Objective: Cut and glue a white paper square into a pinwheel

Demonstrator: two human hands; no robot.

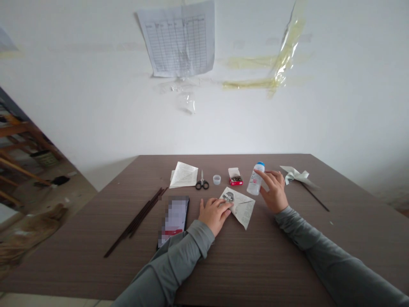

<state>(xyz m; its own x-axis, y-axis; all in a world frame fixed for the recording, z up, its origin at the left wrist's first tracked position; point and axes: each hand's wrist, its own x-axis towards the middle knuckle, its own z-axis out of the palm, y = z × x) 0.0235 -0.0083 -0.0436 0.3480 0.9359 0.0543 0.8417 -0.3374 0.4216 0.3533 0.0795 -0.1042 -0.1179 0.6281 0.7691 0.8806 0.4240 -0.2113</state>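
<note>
My left hand (213, 213) lies flat on the near-left corner of a folded printed paper (243, 206) in the middle of the brown table (271, 264), fingers stretched out. My right hand (274, 190) grips a small clear bottle with a blue cap (256, 179), tilted, just past the paper's right edge. Both arms wear grey sleeves.
Behind the paper stand a small clear cap (217, 179), a red box of pins (235, 176), scissors (202, 182) and another folded paper (183, 175). Thin dark sticks (137, 219) and a phone (174, 218) lie at left. A paper pinwheel on a stick (298, 175) lies at right.
</note>
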